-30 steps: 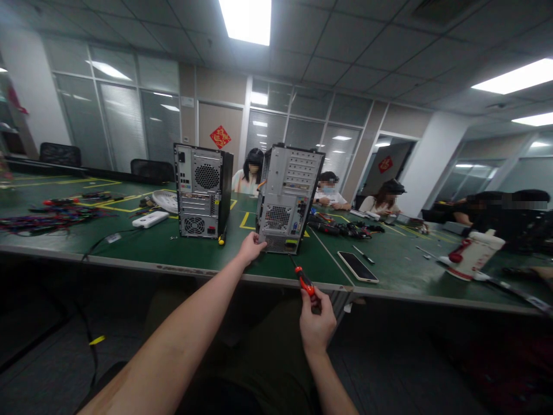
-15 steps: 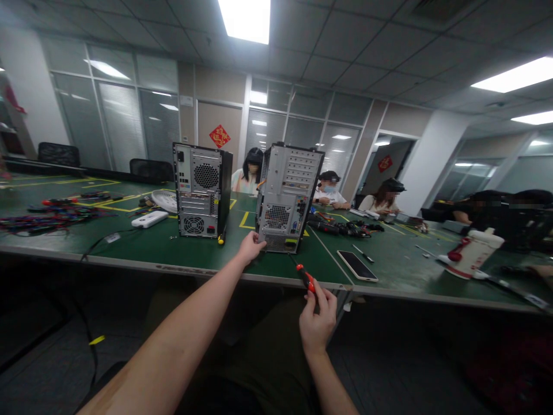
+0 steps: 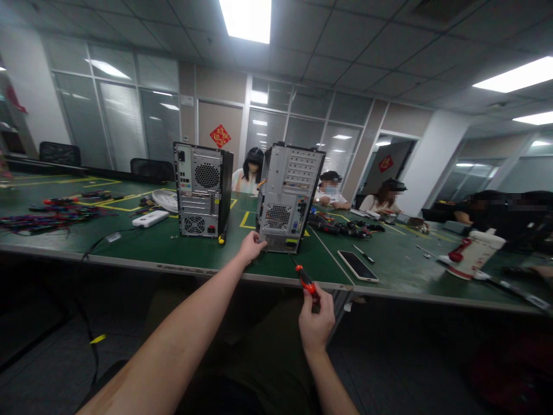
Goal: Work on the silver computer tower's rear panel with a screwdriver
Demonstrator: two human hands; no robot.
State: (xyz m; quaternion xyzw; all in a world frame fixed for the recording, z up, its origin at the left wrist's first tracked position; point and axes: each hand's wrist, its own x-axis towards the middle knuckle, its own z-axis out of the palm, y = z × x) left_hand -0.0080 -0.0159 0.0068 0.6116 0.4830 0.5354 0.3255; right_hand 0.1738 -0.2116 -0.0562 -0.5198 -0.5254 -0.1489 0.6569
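Note:
A grey computer case (image 3: 280, 190) stands upright on the green table, its rear panel with slots and ports turned toward me. Around its lower left corner, the fingers of my left hand (image 3: 251, 248) are closed. My right hand (image 3: 317, 317), just in front of the table edge, pinches the end of a red and black screwdriver (image 3: 306, 279). The screwdriver's thin shaft points up and left to the bottom edge of the case; whether the tip touches it, I cannot tell. Left of this case stands a second computer case (image 3: 199, 193), also rear side toward me.
A yellow-handled screwdriver (image 3: 222, 237) lies by the second case. To the right are a phone (image 3: 358, 266), a pen-like tool (image 3: 363, 253), black cables (image 3: 345, 226) and a white cup (image 3: 475, 253). A white power strip (image 3: 150, 218) and coloured wires (image 3: 56, 219) lie left. Several people sit beyond.
My right hand has shifted slightly left and down, and the screwdriver's handle has tilted a little. My left hand stays at the case's corner.

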